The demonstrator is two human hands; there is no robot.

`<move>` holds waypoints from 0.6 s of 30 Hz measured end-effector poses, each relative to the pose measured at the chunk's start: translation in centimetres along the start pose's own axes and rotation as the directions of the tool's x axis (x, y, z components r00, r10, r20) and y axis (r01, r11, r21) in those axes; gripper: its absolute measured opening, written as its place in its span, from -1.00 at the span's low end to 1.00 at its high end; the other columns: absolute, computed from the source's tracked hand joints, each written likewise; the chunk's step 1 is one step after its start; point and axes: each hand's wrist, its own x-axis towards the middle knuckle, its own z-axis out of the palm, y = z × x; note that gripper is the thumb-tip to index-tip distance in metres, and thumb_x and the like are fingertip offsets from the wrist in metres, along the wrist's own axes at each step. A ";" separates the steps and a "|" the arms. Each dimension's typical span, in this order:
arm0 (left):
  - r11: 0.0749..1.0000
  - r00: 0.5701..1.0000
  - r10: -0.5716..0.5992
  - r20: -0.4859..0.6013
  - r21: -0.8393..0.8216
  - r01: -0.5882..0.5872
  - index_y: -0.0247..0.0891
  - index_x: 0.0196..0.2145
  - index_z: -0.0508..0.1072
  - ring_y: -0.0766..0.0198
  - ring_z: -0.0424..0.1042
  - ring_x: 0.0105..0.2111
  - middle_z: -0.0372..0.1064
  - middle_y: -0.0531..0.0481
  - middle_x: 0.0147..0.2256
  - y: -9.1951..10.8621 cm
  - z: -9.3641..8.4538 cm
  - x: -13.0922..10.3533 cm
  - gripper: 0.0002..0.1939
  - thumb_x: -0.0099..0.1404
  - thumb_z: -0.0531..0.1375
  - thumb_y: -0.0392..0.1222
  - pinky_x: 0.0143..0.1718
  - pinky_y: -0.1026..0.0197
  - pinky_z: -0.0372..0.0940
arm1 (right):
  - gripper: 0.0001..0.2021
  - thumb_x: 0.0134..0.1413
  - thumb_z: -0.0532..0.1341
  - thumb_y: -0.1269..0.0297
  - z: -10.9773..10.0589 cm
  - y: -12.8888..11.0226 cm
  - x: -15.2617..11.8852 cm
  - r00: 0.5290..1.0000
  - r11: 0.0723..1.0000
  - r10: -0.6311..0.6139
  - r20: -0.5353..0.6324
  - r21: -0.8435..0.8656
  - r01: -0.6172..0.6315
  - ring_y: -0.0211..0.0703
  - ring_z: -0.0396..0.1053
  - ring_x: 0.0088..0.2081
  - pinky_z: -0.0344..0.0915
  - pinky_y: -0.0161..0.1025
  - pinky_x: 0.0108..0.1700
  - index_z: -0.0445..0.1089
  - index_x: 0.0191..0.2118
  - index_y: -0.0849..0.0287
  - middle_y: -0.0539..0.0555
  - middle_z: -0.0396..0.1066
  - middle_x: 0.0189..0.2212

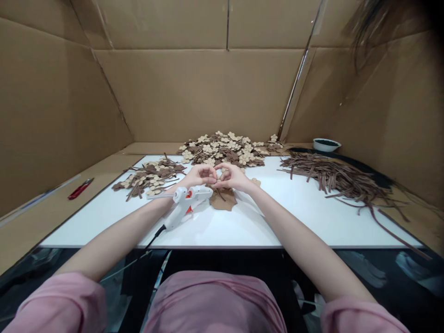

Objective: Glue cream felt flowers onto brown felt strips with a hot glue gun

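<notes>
Above the middle of the white board, my left hand (201, 175) and my right hand (233, 177) meet with fingers pinched together. Between their fingertips is a small beige flower (218, 174), partly covered by the fingers. A thin dark brown strip hangs just below; I cannot tell whether it is joined to the flower. Under the hands lies a tan, irregular flat piece (223, 201). The white hot glue gun (180, 208), with an orange trigger, rests beside my left forearm, its nozzle pointing right toward that piece.
A large heap of beige and brown flowers (222, 150) lies at the back. Another pile with strips (152, 178) sits left. Brown strips (333, 175) are heaped right, near a white bowl (326, 145). A red utility knife (80, 188) lies far left. Cardboard walls (197, 92) enclose the table.
</notes>
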 end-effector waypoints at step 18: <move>0.999 0.999 0.034 -0.029 -0.001 -0.034 -0.40 -0.40 0.45 0.32 0.42 -0.42 0.44 -0.04 -0.41 0.3 0.2 -0.1 -0.66 -0.02 0.44 -0.12 -0.37 0.30 0.29 | -0.42 -0.38 0.48 0.23 0.2 -0.4 -0.1 1.000 1.000 -0.007 -0.023 0.022 0.008 -0.24 0.35 -0.54 0.21 -0.36 -0.49 0.31 -0.14 0.18 -0.10 0.36 -0.62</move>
